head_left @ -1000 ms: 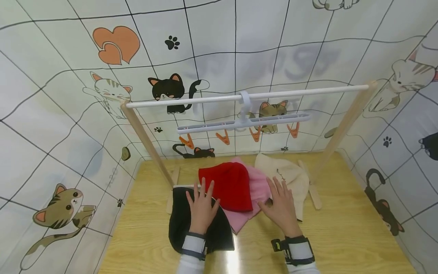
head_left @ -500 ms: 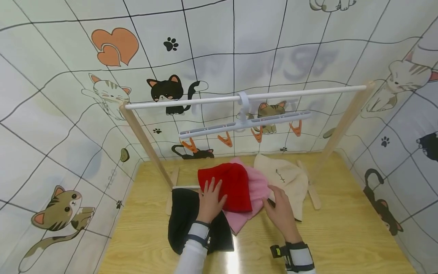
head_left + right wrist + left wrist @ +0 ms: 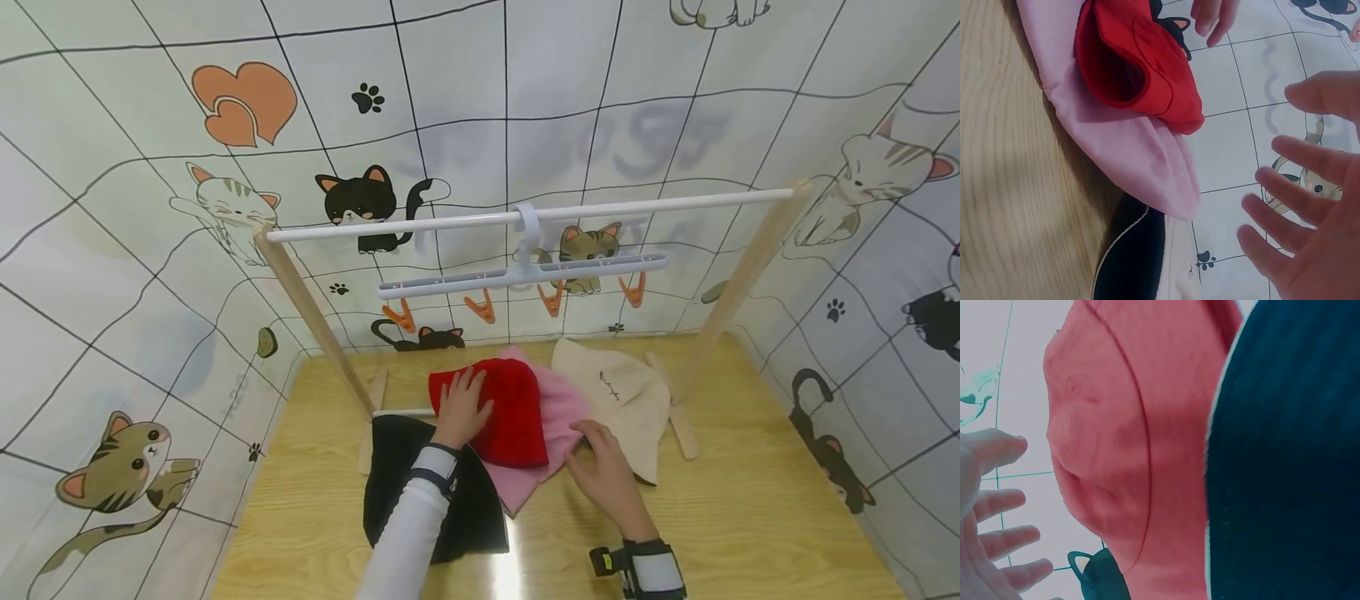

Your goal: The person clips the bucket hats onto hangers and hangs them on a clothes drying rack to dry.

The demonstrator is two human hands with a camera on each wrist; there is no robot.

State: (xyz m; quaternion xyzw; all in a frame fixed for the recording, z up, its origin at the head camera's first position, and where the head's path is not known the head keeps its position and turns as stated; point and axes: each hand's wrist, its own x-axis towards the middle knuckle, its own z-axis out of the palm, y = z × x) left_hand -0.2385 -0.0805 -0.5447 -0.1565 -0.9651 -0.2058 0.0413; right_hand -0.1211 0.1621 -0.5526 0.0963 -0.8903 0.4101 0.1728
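A red bucket hat [image 3: 519,421] lies on top of a pink hat [image 3: 564,407] on the wooden table. My left hand [image 3: 460,412] is over the red hat's left side, fingers extended; in the left wrist view its fingers [image 3: 1010,540] look apart from the cloth. My right hand [image 3: 607,483] is beside the pink hat's right edge, near the cream hat [image 3: 633,408]. Straight, spread fingers [image 3: 1291,209] show in the right wrist view, holding nothing. Under my left forearm lies a black hat [image 3: 393,475], partly hidden.
Behind the hats stands a wooden rack with a white rod [image 3: 660,204]. A pale hanger [image 3: 450,286] with several orange clips [image 3: 480,307] hangs from it, above the hats. Cat-printed cloth walls [image 3: 480,158] enclose the table [image 3: 750,500] at the back and sides.
My left hand has moved forward and right, from above the black hat to the red hat. My right hand has drawn slightly back and left. The hats lie as before.
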